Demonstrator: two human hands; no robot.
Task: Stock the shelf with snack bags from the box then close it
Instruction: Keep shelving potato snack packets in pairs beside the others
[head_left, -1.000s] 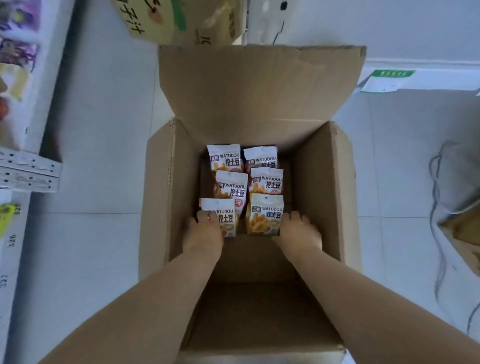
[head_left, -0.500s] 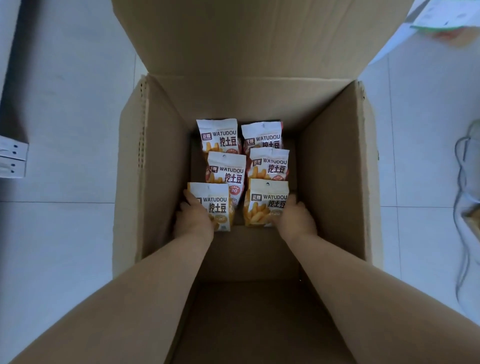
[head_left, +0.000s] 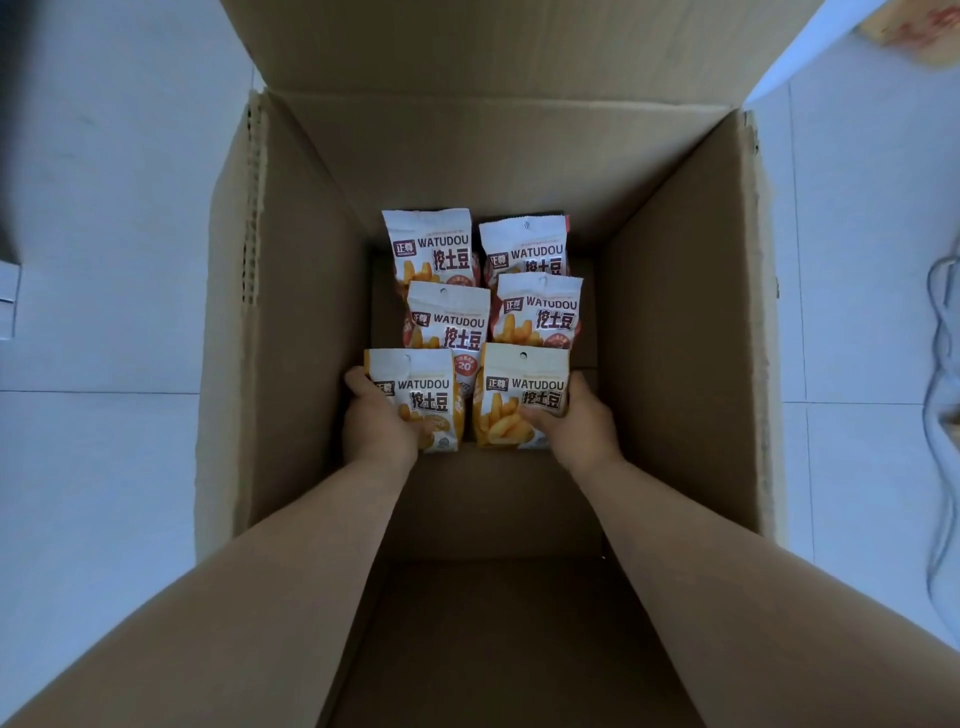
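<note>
An open cardboard box (head_left: 685, 332) stands on the floor, its flaps spread. At its bottom lie several white and orange WATUDOU snack bags in two columns. My left hand (head_left: 376, 423) grips the nearest left bag (head_left: 421, 384), thumb across its lower front. My right hand (head_left: 579, 423) grips the nearest right bag (head_left: 519, 395) from its right side, thumb on its front. Behind them lie two middle bags (head_left: 449, 319) and two far bags (head_left: 428, 244). Both forearms reach down into the box.
The far flap (head_left: 498, 47) stands up behind the box and the near flap (head_left: 498, 649) lies under my arms. Pale floor tiles surround the box. A grey cable (head_left: 943, 364) trails at the right. A shelf edge (head_left: 8, 291) shows at far left.
My head has moved closer over the box. Both hands went from resting at the nearest bags' lower edges to closing around them.
</note>
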